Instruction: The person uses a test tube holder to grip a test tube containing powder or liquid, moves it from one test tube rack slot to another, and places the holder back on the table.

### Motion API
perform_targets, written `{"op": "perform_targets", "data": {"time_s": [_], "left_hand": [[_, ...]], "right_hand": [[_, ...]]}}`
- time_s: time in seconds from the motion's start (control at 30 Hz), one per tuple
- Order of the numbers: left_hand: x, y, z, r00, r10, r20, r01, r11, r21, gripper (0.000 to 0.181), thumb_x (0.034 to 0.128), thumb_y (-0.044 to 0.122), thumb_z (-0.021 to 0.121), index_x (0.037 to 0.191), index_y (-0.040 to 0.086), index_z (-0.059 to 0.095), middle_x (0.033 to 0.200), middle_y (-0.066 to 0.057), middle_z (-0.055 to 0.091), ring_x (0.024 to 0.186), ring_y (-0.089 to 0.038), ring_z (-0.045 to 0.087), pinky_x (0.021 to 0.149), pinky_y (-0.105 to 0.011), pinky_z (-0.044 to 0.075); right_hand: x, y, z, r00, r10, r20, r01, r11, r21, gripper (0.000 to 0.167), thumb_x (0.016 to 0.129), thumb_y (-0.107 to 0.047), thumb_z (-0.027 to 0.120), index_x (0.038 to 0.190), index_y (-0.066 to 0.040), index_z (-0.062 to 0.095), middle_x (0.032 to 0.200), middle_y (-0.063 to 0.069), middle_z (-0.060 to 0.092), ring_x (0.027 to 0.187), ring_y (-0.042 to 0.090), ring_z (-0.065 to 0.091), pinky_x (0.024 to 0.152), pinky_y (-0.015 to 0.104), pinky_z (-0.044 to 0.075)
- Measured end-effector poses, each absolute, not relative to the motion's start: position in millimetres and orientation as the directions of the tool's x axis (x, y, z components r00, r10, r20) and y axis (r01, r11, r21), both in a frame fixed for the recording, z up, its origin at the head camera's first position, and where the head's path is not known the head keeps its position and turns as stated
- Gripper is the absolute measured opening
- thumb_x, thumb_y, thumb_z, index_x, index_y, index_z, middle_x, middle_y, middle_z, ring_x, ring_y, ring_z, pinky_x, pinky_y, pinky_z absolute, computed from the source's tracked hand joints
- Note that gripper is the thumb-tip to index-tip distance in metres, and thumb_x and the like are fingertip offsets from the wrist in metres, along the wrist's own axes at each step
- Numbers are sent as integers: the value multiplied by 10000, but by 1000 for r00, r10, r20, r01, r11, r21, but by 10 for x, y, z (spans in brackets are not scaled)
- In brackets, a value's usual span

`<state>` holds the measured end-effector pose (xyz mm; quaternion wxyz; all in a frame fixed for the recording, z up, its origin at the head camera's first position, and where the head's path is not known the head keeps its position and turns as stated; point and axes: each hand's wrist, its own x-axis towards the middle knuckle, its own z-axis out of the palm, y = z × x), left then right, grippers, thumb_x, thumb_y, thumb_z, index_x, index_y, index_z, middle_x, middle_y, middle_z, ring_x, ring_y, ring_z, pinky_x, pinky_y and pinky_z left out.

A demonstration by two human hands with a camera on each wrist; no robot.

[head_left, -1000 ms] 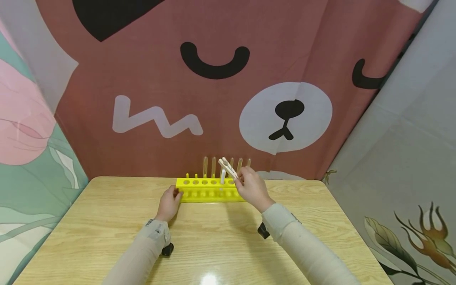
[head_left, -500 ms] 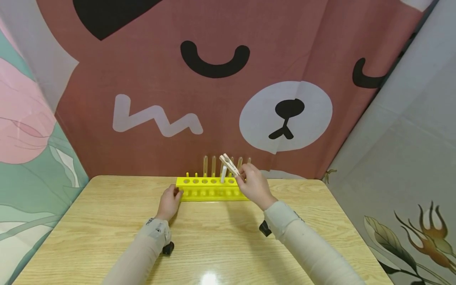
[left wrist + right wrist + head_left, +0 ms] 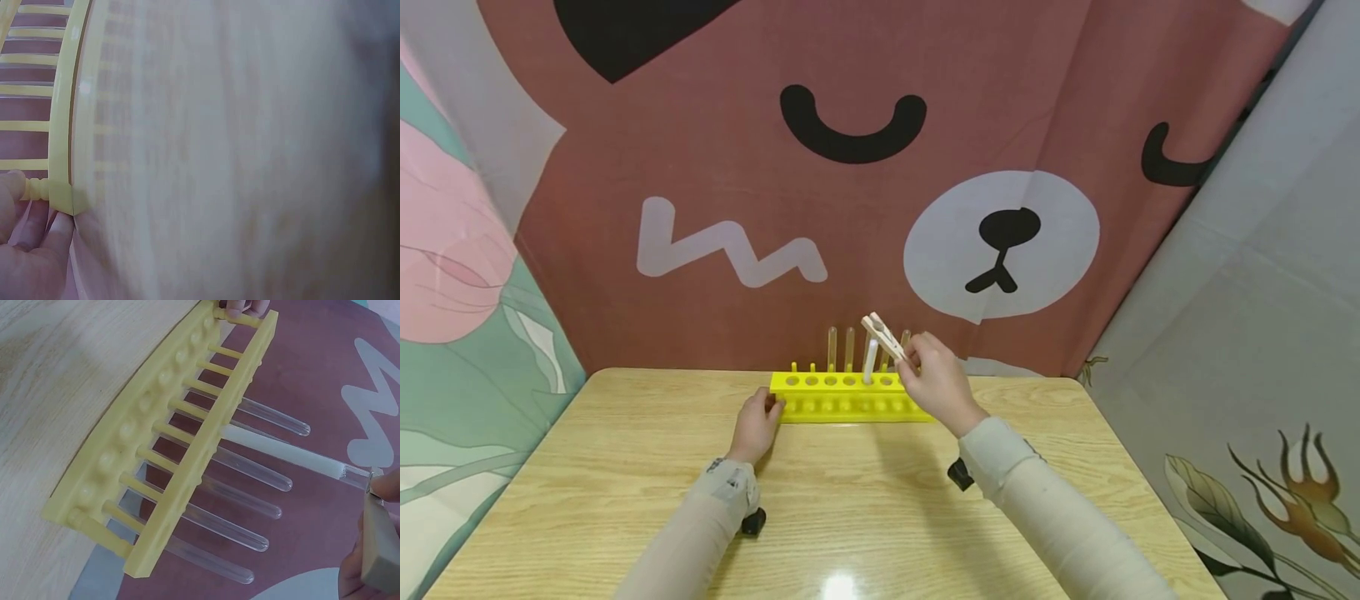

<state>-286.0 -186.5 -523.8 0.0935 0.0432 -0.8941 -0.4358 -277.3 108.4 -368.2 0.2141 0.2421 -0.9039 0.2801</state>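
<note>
A yellow test tube rack (image 3: 820,392) stands near the back edge of the table. My left hand (image 3: 756,429) holds its left end, fingers around the end post in the left wrist view (image 3: 37,250). My right hand (image 3: 942,379) grips a wooden test tube clamp (image 3: 883,336), which slants up to the left over the rack. At the clamp is a glass test tube (image 3: 870,360) with white contents. It leans slightly, its lower end at a hole in the rack's top plate (image 3: 281,451). Whether its tip is still inside that hole is hard to tell.
Several clear test tubes (image 3: 231,528) sit bottom-up on pegs along the rack's back. A printed curtain (image 3: 737,325) hangs close behind the table (image 3: 820,500). Another curtain (image 3: 1247,333) borders the right side.
My right hand has moved up and slightly right with the clamp. The white-filled tube has risen out of its hole, showing more of its length. My left hand stays on the rack.
</note>
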Motion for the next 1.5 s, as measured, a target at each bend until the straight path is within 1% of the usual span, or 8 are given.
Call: {"op": "perform_targets", "data": {"time_s": [0.27,0.5,0.57,0.63,0.73,0.8,0.87,1.5], "left_hand": [[-2846,-1876,-5243,-979,-160,129,5,610,793,251,1058,136,535,1208,-66,536,1100,-248,608,1024,-374,586,907,-511,497],[-2837,-1868,-5238,-979,-153,132,11,611,791,265,1059,141,533,1227,-64,536,1115,-251,609,1051,-386,588,923,-519,494],[-2839,-1865,-5236,-980,-153,127,8,609,793,269,1061,141,530,1234,-65,535,1123,-252,609,1059,-384,587,926,-519,494],[-2837,-1863,-5226,-981,-151,121,4,609,793,276,1064,146,525,1241,-66,533,1131,-253,607,1067,-383,585,931,-519,493],[-2835,-1860,-5216,-982,-153,115,-1,605,796,279,1064,146,525,1245,-66,532,1139,-256,606,1075,-385,583,938,-521,491],[-2829,-1855,-5205,-982,-154,112,-4,606,795,279,1065,147,523,1246,-66,530,1142,-258,604,1077,-386,583,941,-523,490],[-2831,-1852,-5203,-982,-157,109,-9,605,796,279,1065,148,522,1248,-63,530,1148,-258,604,1082,-387,582,947,-522,488],[-2860,-1856,-5219,-983,-155,100,-15,606,795,278,1063,148,528,1252,-56,533,1161,-254,606,1089,-379,582,956,-520,487]], "right_hand": [[-2764,1040,-3635,-760,-330,560,-592,707,-387,102,925,-83,711,892,-70,615,806,16,526,613,139,440,520,279,400],[-2761,986,-3668,-770,-335,543,-592,693,-412,98,935,-87,700,900,-63,612,819,21,523,629,145,448,537,319,448],[-2762,974,-3678,-771,-334,541,-591,692,-415,100,934,-87,704,901,-61,613,803,20,521,614,147,443,666,369,541],[-2759,961,-3686,-770,-333,544,-594,685,-422,101,932,-84,705,897,-57,614,795,23,522,608,146,442,679,392,548],[-2759,943,-3703,-770,-335,542,-597,679,-428,97,933,-83,703,898,-58,616,794,20,528,589,135,441,652,334,539],[-2755,933,-3715,-770,-337,542,-599,675,-431,100,930,-80,704,892,-60,614,799,19,524,587,128,438,519,287,438],[-2754,925,-3727,-768,-338,543,-600,674,-430,104,927,-76,707,885,-61,613,795,17,520,573,124,429,505,261,409],[-2772,876,-3831,-791,-340,509,-573,703,-421,88,925,-101,719,930,-48,649,834,26,570,614,127,476,530,260,446]]}}
